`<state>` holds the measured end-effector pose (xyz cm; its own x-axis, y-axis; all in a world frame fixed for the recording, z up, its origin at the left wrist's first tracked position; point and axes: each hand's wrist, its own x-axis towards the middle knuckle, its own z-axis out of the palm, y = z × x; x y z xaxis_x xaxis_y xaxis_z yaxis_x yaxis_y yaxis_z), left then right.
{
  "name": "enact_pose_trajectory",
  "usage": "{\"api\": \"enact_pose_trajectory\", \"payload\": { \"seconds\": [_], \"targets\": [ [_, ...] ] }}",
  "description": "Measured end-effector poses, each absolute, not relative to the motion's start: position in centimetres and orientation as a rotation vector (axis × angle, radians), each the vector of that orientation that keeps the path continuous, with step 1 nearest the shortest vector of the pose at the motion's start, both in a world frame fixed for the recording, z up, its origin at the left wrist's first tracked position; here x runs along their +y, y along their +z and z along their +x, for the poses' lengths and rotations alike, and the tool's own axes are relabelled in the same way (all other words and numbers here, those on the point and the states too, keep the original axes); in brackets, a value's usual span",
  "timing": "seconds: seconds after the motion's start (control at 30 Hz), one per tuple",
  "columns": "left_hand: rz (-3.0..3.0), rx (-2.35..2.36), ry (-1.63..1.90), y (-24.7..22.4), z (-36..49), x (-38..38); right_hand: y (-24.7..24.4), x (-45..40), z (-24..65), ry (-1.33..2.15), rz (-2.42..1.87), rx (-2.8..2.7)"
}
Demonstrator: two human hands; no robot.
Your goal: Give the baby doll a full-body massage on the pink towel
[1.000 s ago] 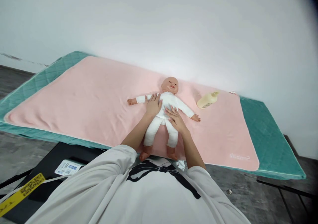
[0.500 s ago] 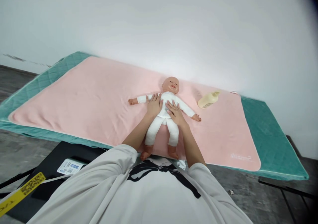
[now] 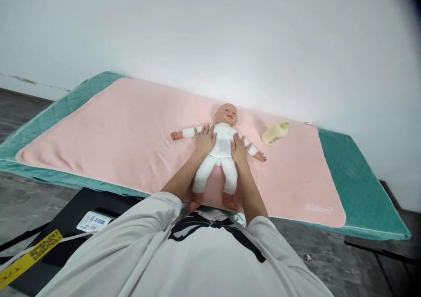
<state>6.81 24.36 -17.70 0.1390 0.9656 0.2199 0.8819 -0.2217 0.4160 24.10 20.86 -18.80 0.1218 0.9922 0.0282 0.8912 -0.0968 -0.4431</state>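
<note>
We had both hands on the doll (image 3: 223, 147), which lay on its back on the pink mat (image 3: 108, 130), its arms stretched wide and its head towards the white wall (image 3: 210, 38). Our left hand (image 3: 205, 140) lay flat with fingers spread, over one side of its chest and partly hiding the arm there; our right hand (image 3: 240, 148), fingers spread a little, rested along the other side, across the base of that arm. Beyond this arm, near but apart, was a cream bottle (image 3: 275, 134); whether it stood or lay we could not tell. A green pad (image 3: 358, 178) showed under the mat at both ends. The wall closed off the far side, and our shirt (image 3: 210, 266) covered part of the near edge. Low on the left sat a black object (image 3: 70, 209) bearing a white label (image 3: 94, 221), with a yellow tag (image 3: 29, 259) in front.
</note>
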Motion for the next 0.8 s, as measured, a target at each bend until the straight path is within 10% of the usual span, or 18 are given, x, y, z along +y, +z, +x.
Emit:
{"api": "enact_pose_trajectory", "payload": {
  "seconds": [0.37, 0.8],
  "targets": [
    [2.633, 0.723, 0.549, -16.2, 6.9, 20.3, -18.7, 20.8, 24.3, 0.408, -2.06, -1.852],
    [2.515, 0.839, 0.604, -16.8, 6.0, 21.6, -18.9, 20.7, 24.4, 0.409, -2.063, -1.839]
  ]
}}
